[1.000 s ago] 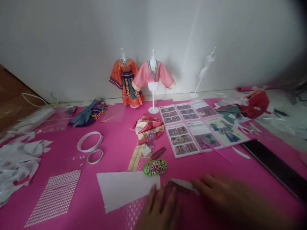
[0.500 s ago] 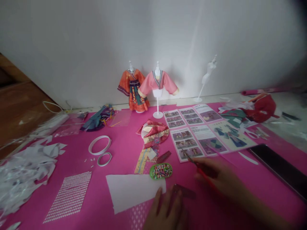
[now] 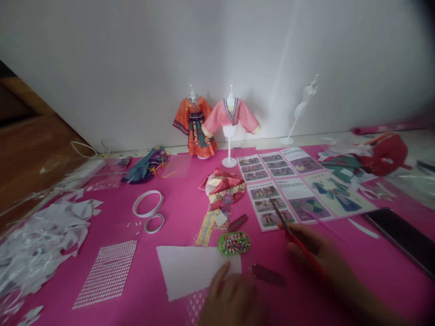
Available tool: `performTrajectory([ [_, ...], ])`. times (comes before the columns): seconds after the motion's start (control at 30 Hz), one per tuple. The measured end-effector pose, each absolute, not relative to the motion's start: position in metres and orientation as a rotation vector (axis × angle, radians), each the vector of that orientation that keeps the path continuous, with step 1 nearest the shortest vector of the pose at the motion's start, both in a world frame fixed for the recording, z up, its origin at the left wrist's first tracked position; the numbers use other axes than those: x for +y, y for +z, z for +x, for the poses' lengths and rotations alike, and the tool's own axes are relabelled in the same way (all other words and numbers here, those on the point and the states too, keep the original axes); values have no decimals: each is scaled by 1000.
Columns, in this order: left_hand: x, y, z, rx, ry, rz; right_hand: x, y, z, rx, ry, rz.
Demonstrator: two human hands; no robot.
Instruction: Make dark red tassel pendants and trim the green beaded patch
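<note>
As R hand [image 3: 321,262] grips red tool [image 3: 297,241], L hand [image 3: 231,296] touches ppr [image 3: 185,269].

The slim red-handled tool with a dark, narrow tip [image 3: 288,232] is angled forward and left, its tip over the printed sheet [image 3: 268,217]. The flat white trapezoid sheet [image 3: 186,270] lies on the pink surface [image 3: 136,294], its left edge slightly ragged. Right of it rests the dark purple tapering strip [image 3: 268,275] (small pale specks dot its left end).
</note>
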State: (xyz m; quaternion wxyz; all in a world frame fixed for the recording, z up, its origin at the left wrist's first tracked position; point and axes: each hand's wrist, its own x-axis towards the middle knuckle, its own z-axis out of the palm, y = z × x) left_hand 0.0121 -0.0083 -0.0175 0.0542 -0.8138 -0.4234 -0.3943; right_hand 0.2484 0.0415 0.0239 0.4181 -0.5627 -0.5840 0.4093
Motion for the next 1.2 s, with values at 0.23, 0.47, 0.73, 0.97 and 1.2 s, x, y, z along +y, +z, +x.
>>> performTrajectory([
  [0.23, 23, 48, -25, -1623, -708, -2624, 42, 17, 249, -1479, 1000, -1388],
  [0.47, 30, 35, -19, -1671, -663, -2674, 40, 10, 254, -1490, 1006, -1358],
  [0.73, 32, 38, -22, -1736, -770, -2701, 41, 20, 257, -1522, 955, -1411],
  [0.97, 19, 29, -24, -1767, -969, -2758, 42, 23, 256, -1505, 936, -1398],
  [1.2, 10, 25, -20, -1701, -1093, -2784, 42, 13, 257, -1441, 995, -1356],
])
